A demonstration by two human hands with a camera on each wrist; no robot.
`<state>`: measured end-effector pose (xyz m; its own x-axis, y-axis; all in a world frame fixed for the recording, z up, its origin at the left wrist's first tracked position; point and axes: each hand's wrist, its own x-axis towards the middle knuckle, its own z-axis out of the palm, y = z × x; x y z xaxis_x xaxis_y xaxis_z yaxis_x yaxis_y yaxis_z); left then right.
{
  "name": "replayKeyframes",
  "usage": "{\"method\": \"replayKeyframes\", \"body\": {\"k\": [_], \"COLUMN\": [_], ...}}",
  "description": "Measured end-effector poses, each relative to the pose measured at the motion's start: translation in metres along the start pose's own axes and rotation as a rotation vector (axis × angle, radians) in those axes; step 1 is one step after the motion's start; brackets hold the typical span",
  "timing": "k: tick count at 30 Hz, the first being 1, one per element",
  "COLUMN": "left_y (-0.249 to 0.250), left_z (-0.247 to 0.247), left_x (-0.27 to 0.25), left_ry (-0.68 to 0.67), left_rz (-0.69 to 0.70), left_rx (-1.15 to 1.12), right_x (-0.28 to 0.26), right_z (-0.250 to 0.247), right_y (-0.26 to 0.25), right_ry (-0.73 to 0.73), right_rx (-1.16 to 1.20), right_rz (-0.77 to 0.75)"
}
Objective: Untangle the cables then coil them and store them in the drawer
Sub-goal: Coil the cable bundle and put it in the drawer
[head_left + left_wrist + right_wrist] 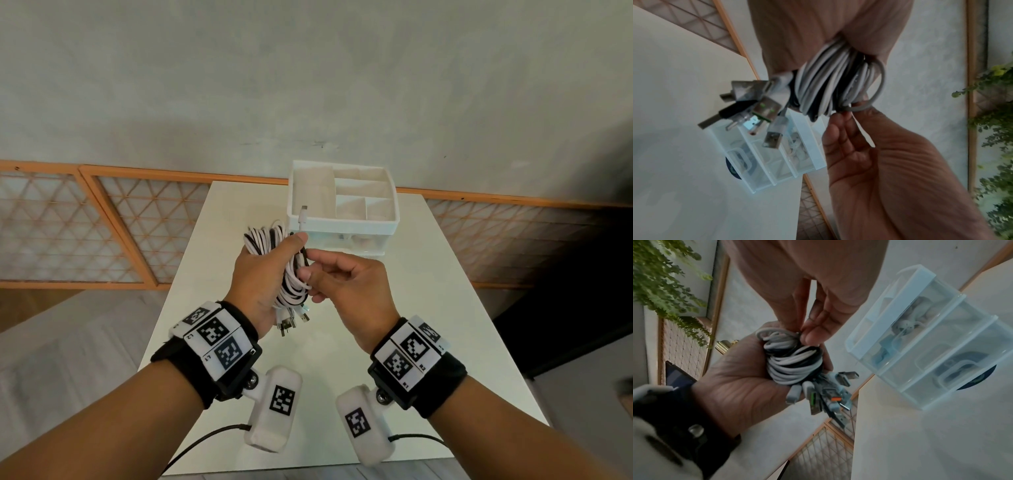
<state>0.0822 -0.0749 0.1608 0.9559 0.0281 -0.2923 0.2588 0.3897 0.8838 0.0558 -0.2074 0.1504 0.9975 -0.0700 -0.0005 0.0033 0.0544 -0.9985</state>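
A coiled bundle of white and black cables (286,274) is held above the table. My left hand (260,274) grips it around the middle, fingers curled round the loops. Several USB plugs (291,320) hang from its lower end, and one white connector (303,214) sticks up at the top. My right hand (342,284) pinches a strand of the bundle between thumb and forefinger. In the left wrist view the bundle (830,84) shows a loose white loop (878,84) at the pinch. The right wrist view shows the bundle (793,365) in my left palm (740,378).
A white drawer unit (394,222) stands at the table's far edge, with an open compartment tray on top and clear drawers (920,353) below holding small items. The white table (428,342) ends close on both sides. Lattice panels line the wall behind.
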Motion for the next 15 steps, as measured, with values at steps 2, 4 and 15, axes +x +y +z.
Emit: {"method": "replayKeyframes", "body": {"k": [2, 4, 15], "left_y": [0.003, 0.005, 0.008], "left_z": [-0.002, -0.005, -0.011], "left_x": [0.002, 0.004, 0.011], "left_ry": [-0.016, -0.020, -0.136], "left_rz": [-0.026, -0.035, 0.034], "left_rx": [-0.011, -0.019, 0.018], "right_x": [0.002, 0.006, 0.020], "right_z": [0.002, 0.003, 0.012], "right_y": [0.001, -0.001, 0.000], "right_ry": [-0.005, -0.027, -0.038], "right_rx": [0.015, 0.003, -0.147], "right_rz": [-0.020, -0.041, -0.038]}}
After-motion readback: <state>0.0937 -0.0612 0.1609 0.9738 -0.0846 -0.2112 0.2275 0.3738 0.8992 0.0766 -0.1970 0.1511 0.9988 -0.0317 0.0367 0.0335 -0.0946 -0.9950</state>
